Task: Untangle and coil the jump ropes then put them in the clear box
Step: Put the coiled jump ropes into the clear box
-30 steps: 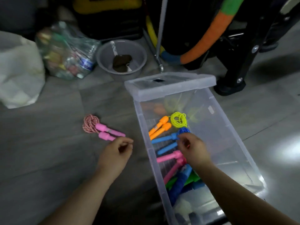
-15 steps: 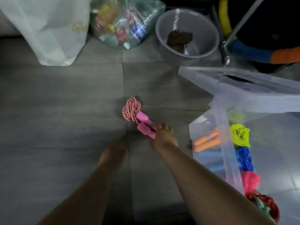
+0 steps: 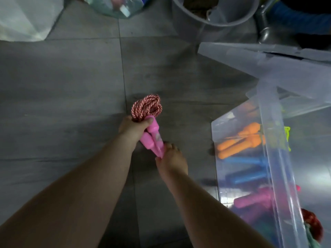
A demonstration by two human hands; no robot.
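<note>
Right hand (image 3: pixel 172 162): nearest me; its fingers (image 3: pixel 170 147) pinch the lower ends of the two pink handles.
Left hand (image 3: pixel 131 130): just beyond, curled round the handle tops and the foot of the coil.
Pink jump rope (image 3: pixel 146 106): coiled, the red-and-white cord bunched above my left hand. I hold it over the floor (image 3: pixel 62 86), left of the clear box (image 3: pixel 272 167) and not in it.
In the box: orange handles (image 3: pixel 240 140), blue handles (image 3: pixel 247 169), another pink pair (image 3: pixel 254 201), a yellow cord (image 3: pixel 287 138) and a red cord (image 3: pixel 312 224).
Progress: I judge it nearly done. I see no other rope outside the box, and this one only needs carrying across.
In the way: the box's near wall must be cleared, and the lid (image 3: pixel 268 67) lies across its far end.
Farther off: a grey basin (image 3: pixel 232 20), a white bag (image 3: pixel 23 17) and a clear bag (image 3: pixel 114 6), well apart from my path.
</note>
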